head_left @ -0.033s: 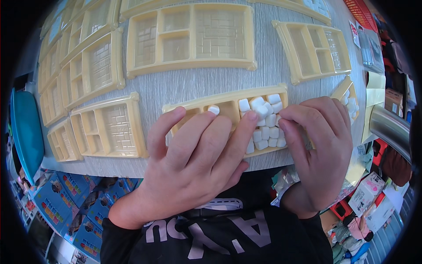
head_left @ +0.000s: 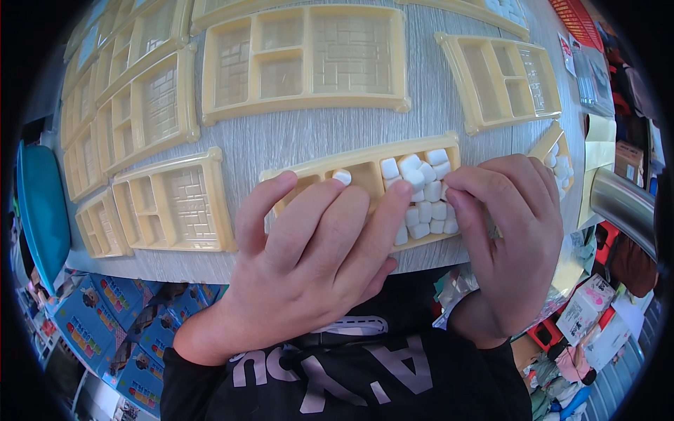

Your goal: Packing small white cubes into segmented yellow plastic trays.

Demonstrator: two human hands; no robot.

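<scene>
In front of me lies a cream plastic tray (head_left: 298, 168) with compartments. Its right compartment holds many small white rounded blocks (head_left: 419, 210), with one loose block tilted on top. Another white block (head_left: 342, 176) sits in a small middle compartment. My left hand (head_left: 309, 245) reaches over the tray with its fingers apart, the index fingertip touching the blocks from the left. At the tray's right edge, my right hand (head_left: 509, 238) pinches thumb and index finger around a block, mostly hidden by the fingertips.
Similar cream trays stand at the left (head_left: 175, 200), at the back (head_left: 302, 102) and at the right (head_left: 491, 123). A tray piece with white blocks (head_left: 562, 168) lies beyond my right hand. A teal basin (head_left: 42, 210) and blue printed boxes (head_left: 91, 323) are off the table's left side.
The front tray and its blocks have shifted very slightly, the blocks a touch to the right. Both hands are almost where they were.
</scene>
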